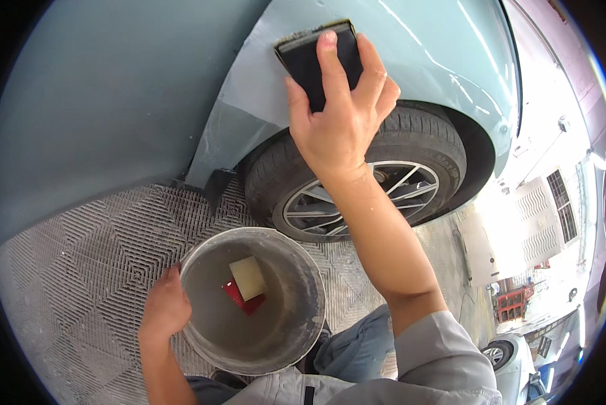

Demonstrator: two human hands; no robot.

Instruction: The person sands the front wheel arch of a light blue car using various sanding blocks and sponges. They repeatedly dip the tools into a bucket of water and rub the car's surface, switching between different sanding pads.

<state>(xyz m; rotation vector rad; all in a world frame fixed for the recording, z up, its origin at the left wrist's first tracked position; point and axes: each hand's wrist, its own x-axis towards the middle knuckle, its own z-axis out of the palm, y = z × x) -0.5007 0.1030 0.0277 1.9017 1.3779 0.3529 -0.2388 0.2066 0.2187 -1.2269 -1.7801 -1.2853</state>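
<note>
While the right hand (340,128) is raised against the pale blue-green car body (114,101), a dark sanding block (309,57) is pressed flat to the panel above the wheel arch. The block is gripped by that hand with the fingers spread over its face and the thumb along its left side; its upper corner shows a thin yellowish edge. A duller, matt patch of the panel (255,88) is seen around and below the block, reaching down to the arch. Just beneath the hand, the tyre (417,135) and its spoked grey wheel (390,196) are seen resting on the floor.

Lower down, a round grey bucket (309,297) is set on the ribbed grey floor (80,270), near the wheel. Its left rim is touched by the left hand (162,307), whose fingers are curled at the edge; whether the rim is truly clasped cannot be told. Cloudy water is held in the bucket, and a cream rectangular block (247,277) lies in it, partly over a red piece (245,300).

A grey sleeve (444,358) is seen on the right arm. At the lower right edge, part of another light car (512,358) is visible.
</note>
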